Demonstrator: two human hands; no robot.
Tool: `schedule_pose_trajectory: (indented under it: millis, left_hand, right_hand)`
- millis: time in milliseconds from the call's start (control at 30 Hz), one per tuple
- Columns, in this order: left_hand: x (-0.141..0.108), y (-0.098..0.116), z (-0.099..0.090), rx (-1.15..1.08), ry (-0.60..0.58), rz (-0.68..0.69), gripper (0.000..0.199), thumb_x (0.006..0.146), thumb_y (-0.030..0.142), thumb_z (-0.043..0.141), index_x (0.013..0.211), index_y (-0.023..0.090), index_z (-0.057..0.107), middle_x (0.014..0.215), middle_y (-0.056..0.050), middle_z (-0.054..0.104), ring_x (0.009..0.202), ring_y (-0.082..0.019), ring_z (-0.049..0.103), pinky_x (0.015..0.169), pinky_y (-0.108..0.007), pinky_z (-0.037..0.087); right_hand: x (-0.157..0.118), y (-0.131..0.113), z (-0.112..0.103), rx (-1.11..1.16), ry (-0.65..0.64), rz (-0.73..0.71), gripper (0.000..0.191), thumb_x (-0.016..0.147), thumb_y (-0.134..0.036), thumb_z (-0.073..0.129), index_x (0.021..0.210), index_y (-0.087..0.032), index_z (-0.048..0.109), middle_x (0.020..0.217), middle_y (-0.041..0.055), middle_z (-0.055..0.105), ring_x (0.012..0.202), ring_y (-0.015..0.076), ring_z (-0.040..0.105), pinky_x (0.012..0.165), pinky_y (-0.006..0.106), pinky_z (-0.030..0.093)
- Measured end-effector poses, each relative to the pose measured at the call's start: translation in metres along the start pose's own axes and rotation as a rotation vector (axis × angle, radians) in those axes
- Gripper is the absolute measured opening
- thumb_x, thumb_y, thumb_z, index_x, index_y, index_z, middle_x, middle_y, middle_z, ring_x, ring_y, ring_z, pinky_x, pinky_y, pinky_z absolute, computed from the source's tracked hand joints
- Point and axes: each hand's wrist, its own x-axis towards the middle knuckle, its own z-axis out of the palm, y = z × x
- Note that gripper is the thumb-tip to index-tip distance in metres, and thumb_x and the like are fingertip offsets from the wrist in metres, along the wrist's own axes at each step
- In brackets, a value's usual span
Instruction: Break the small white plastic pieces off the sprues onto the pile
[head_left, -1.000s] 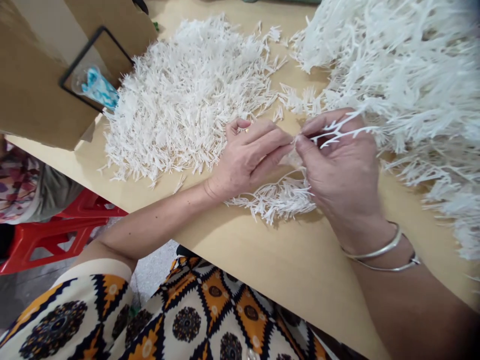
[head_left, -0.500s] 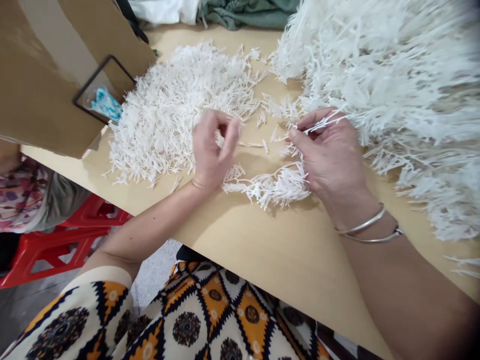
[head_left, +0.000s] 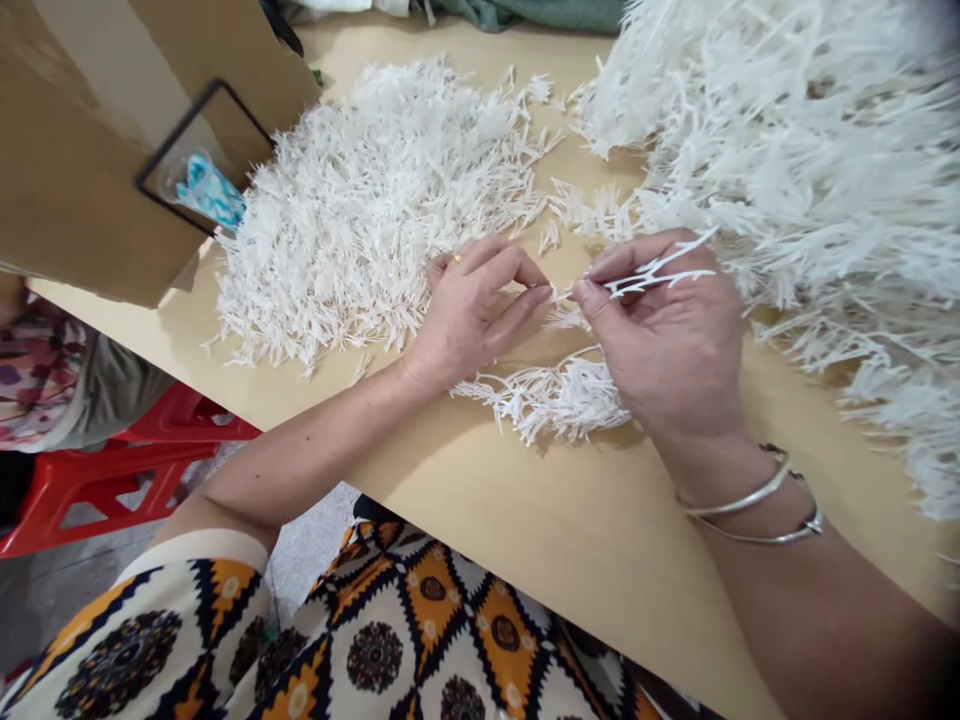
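My right hand (head_left: 667, 340) pinches a white branched plastic sprig (head_left: 660, 275) between thumb and fingers, its forked tips pointing right. Facing it, my left hand (head_left: 487, 310) has thumb and fingertips pressed together at the sprig's other end, where a tiny pale piece shows between the two hands. Beneath them on the table lies a small bunch of white sprigs (head_left: 559, 398). A wide heap of short white pieces (head_left: 352, 210) spreads behind my left hand. To the right rises a larger pile of longer white sprigs (head_left: 810, 180).
A cardboard box (head_left: 97, 170) stands at the left on the wooden table (head_left: 525, 520), with a black wire frame (head_left: 176, 125) and a clear cup holding something blue and white (head_left: 210, 190) against it. Green cloth (head_left: 540, 12) lies at the back. Another person sits near red stools (head_left: 97, 480).
My left hand has moved right, from beside the heap to my right hand, and its fingertips have closed at the sprig. The view has shifted slightly.
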Motion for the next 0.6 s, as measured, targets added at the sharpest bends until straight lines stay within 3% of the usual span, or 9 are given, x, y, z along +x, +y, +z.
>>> schedule_pose_trajectory:
  millis: [100,233,400,500,600]
  left_hand:
    - [0.000,-0.006,0.001,-0.042,-0.042,0.016,0.040,0.109,0.055,0.049,0.097,0.023,0.068,0.105,-0.004,0.074,0.103,-0.019,0.068,0.098,-0.040,0.041]
    - [-0.001,-0.005,0.004,-0.081,-0.122,0.089,0.045,0.109,0.060,0.045,0.097,0.022,0.066,0.105,-0.004,0.076,0.103,-0.019,0.069,0.102,-0.042,0.038]
    - [-0.008,0.011,0.003,-0.164,-0.170,0.192,0.044,0.109,0.060,0.046,0.096,0.022,0.065,0.102,-0.002,0.077,0.100,-0.017,0.071,0.107,-0.042,0.034]
    - [-0.011,0.018,0.006,-0.199,-0.160,0.298,0.037,0.110,0.053,0.051,0.096,0.023,0.066,0.099,0.001,0.077,0.099,-0.014,0.071,0.112,-0.043,0.029]
    - [-0.011,0.016,0.011,-0.169,-0.076,0.190,0.037,0.107,0.052,0.058,0.089,0.021,0.062,0.090,0.002,0.074,0.090,-0.013,0.069,0.102,-0.040,0.037]
  right_hand:
    - [0.000,0.003,0.000,-0.053,-0.054,0.038,0.015,0.089,-0.023,0.075,0.091,-0.028,0.062,0.088,-0.0008,0.062,0.074,0.0167,0.058,0.075,0.037,0.054]
    - [0.000,0.008,0.001,-0.135,-0.113,0.071,0.012,0.090,-0.024,0.070,0.094,-0.028,0.060,0.086,-0.0008,0.061,0.073,0.0179,0.057,0.076,0.039,0.052]
    - [0.005,0.017,-0.005,-0.266,-0.024,0.027,0.010,0.090,-0.020,0.066,0.093,-0.028,0.060,0.087,0.0011,0.061,0.073,0.0190,0.054,0.078,0.040,0.050]
    - [0.012,0.026,-0.013,-0.193,0.055,0.060,0.016,0.087,-0.019,0.073,0.091,-0.028,0.060,0.085,0.0010,0.059,0.070,0.0176,0.049,0.076,0.039,0.047]
    - [0.017,0.032,-0.018,0.034,0.073,0.163,0.022,0.085,-0.028,0.081,0.094,-0.029,0.062,0.087,0.0012,0.061,0.073,0.0175,0.055,0.077,0.038,0.049]
